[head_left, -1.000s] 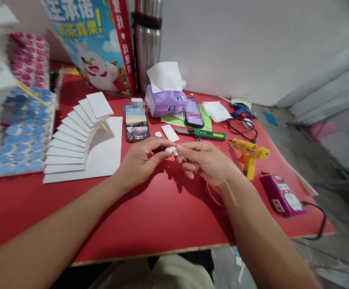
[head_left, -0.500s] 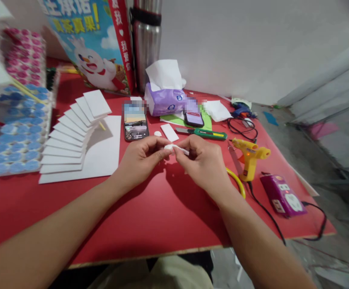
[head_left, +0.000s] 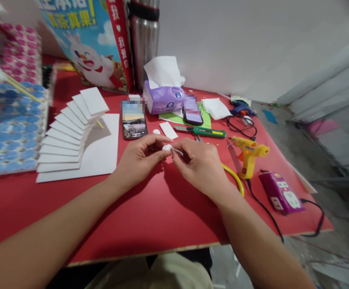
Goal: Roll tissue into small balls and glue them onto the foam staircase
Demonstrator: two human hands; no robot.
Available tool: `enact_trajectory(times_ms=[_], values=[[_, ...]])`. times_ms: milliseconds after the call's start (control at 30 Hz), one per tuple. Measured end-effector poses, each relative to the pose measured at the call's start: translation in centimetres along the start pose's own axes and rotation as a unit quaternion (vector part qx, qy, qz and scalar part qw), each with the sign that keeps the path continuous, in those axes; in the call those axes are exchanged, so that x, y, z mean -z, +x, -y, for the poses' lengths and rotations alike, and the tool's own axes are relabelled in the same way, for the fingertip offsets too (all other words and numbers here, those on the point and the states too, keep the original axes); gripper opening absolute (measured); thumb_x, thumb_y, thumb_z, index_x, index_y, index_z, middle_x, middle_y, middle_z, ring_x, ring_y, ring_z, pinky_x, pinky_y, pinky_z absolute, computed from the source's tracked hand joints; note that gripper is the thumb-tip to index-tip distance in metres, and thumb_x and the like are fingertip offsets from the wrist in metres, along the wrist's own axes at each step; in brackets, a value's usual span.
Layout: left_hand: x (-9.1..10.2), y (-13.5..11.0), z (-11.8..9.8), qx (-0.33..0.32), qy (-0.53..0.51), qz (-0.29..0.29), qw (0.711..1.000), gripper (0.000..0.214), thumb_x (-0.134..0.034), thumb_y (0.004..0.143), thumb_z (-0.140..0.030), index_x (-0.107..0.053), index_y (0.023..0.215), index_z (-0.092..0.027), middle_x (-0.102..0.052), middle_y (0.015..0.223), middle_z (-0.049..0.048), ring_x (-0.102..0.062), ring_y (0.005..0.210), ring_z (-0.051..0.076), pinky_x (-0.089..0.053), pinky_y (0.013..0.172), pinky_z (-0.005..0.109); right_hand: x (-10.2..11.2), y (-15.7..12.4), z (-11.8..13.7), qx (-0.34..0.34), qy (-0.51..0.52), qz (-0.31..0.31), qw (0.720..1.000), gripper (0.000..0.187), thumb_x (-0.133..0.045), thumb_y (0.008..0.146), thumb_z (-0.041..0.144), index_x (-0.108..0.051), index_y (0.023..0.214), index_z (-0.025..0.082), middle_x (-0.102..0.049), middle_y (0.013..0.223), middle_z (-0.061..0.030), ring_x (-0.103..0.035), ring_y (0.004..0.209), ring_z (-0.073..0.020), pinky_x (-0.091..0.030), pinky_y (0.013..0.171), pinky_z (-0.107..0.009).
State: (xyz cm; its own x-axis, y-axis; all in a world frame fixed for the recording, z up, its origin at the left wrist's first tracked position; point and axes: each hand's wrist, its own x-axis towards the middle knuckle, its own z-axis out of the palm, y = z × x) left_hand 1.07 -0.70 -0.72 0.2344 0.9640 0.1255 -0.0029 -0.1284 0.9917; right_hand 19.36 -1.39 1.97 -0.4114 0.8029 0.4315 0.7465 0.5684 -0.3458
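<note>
Between my two hands is a small white rolled strip, a bunched lump at its left end and a thin tail to the right. My left hand pinches the lump between thumb and fingers. The tail is gripped by my right hand, with the fingertips partly hidden. Just beyond them lie a flat white rectangular piece, a small white disc and a green utility knife with its blade out. A yellow-handled tool is partly covered by my right hand.
A yellow glue gun stands at right near a purple power socket box with cords. Left is a fanned white stair model beside blue rolls. Phones, a tissue pack and a steel flask are behind.
My right fingers have shifted slightly along the strip, and its tail shows thinner. The lump stays in my left hand. The whole view has shifted a little.
</note>
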Motion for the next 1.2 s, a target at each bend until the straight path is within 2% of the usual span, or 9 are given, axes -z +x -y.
enact_trajectory(times_ms=[200,400,500,633,833,1000,1133,1200], values=[[-0.1,-0.2,0.0,-0.015,0.035,-0.006,0.999,0.024,-0.078,0.087,-0.036,-0.077,0.098,-0.016,-0.07,0.081,0.002,-0.061,0.064,0.011,-0.051,0.059,0.022,0.0,0.0,0.1,-0.01,0.009,0.03,0.999,0.012,-0.056,0.092,0.017,-0.065,0.086,0.015,-0.069,0.071,-0.0038,-0.055,0.06,-0.0142,-0.034,0.06,-0.028],[-0.2,-0.3,-0.3,0.017,0.006,-0.013,1.0,0.023,-0.078,0.086,-0.038,-0.074,0.094,-0.016,-0.068,0.072,0.0003,-0.061,0.059,0.013,-0.052,0.055,0.023,0.4,0.2,0.5,-0.09,0.055,0.035,0.994,0.015,-0.058,0.097,0.025,-0.068,0.089,0.017,-0.071,0.071,-0.0043,-0.06,0.061,-0.0153,-0.038,0.061,-0.028],[-0.2,-0.3,-0.5,0.029,-0.019,-0.017,0.999,0.026,-0.08,0.083,-0.038,-0.073,0.091,-0.015,-0.067,0.07,0.0001,-0.061,0.057,0.013,-0.053,0.053,0.024,0.4,0.2,0.6,-0.107,0.075,0.024,0.991,0.016,-0.06,0.097,0.027,-0.067,0.087,0.018,-0.072,0.072,-0.0045,-0.062,0.063,-0.0157,-0.04,0.061,-0.028],[-0.2,-0.3,-0.6,0.036,-0.035,-0.019,0.999,0.025,-0.082,0.081,-0.036,-0.072,0.088,-0.015,-0.067,0.069,-0.0004,-0.061,0.056,0.012,-0.053,0.052,0.023,0.4,0.2,0.7,-0.102,0.094,0.02,0.99,0.015,-0.06,0.096,0.026,-0.069,0.087,0.018,-0.073,0.074,-0.0048,-0.063,0.064,-0.0157,-0.042,0.061,-0.027],[-0.3,-0.3,-0.5,0.018,-0.022,-0.033,0.999,0.021,-0.084,0.078,-0.029,-0.067,0.081,-0.016,-0.068,0.068,-0.0021,-0.06,0.053,0.01,-0.047,0.05,0.021,1.1,0.3,0.3,-0.068,0.149,0.085,0.983,0.019,-0.055,0.098,0.021,-0.072,0.098,0.015,-0.072,0.074,-0.0049,-0.066,0.066,-0.0161,-0.046,0.064,-0.027],[-0.2,-0.3,-0.5,0.024,0.005,-0.031,0.999,0.022,-0.084,0.078,-0.03,-0.066,0.079,-0.017,-0.067,0.066,-0.0021,-0.058,0.053,0.01,-0.044,0.05,0.022,1.2,0.4,-0.3,-0.076,0.187,0.128,0.971,0.02,-0.052,0.099,0.02,-0.072,0.098,0.016,-0.072,0.071,-0.0029,-0.069,0.066,-0.0159,-0.048,0.065,-0.027],[-0.1,-0.3,-0.1,0.004,0.037,-0.04,0.999,0.024,-0.085,0.077,-0.031,-0.073,0.091,-0.017,-0.066,0.07,-0.0024,-0.056,0.056,0.01,-0.044,0.052,0.022,0.9,0.3,-0.3,-0.083,0.186,0.117,0.972,0.02,-0.053,0.1,0.023,-0.071,0.095,0.017,-0.071,0.069,-0.0035,-0.069,0.064,-0.0174,-0.049,0.063,-0.028],[0.0,-0.4,-0.1,0.002,0.034,-0.027,0.999,0.026,-0.082,0.08,-0.033,-0.076,0.1,-0.017,-0.067,0.072,-0.0013,-0.058,0.057,0.011,-0.047,0.053,0.022,0.8,0.3,-0.3,-0.092,0.179,0.108,0.974,0.021,-0.053,0.1,0.026,-0.071,0.094,0.017,-0.071,0.068,-0.0043,-0.069,0.064,-0.0182,-0.05,0.062,-0.029]])
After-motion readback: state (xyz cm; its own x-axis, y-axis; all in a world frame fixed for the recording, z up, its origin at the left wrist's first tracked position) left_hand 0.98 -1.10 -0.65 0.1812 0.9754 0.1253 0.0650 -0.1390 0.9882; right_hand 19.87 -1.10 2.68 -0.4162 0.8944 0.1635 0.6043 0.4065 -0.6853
